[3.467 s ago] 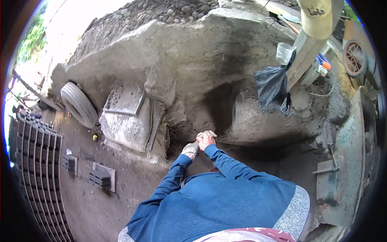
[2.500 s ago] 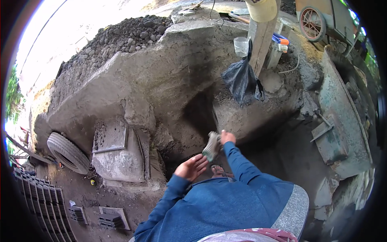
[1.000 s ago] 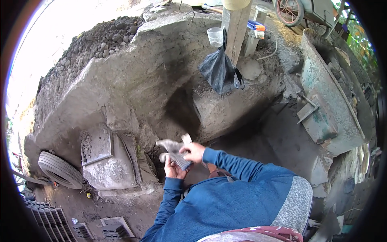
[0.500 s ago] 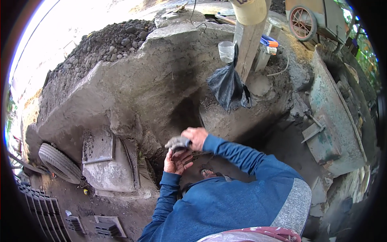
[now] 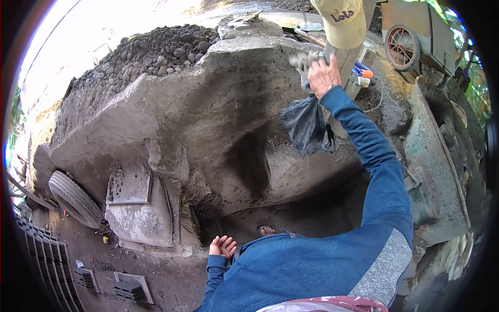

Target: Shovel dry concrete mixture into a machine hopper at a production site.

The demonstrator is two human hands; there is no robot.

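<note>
My right hand [image 5: 323, 77] is raised at the wooden post [image 5: 352, 58], its fingers closed on a limp grey work glove [image 5: 306, 63], which is blurred by motion. Just below that hand hangs a black plastic bag [image 5: 306, 125], and a cream cap [image 5: 345, 26] hangs above it on the post. Low by my body, my left hand [image 5: 222, 246] is bare and holds nothing, with its fingers loosely curled and apart. The glove and hand cover the place where the clear plastic cup hung.
A rough concrete ledge [image 5: 202, 104] runs across, with a gravel heap [image 5: 166, 52] on top. To the left are a tyre [image 5: 75, 200], a dusty block [image 5: 140, 223] and stacked dark blocks [image 5: 127, 290]. A rusty green wheelbarrow [image 5: 439, 156] leans on the right; a wheeled cart [image 5: 416, 36] stands behind.
My right hand has moved up and away from my left hand to the post, carrying the glove. My left hand has dropped slightly toward my body and is now empty.
</note>
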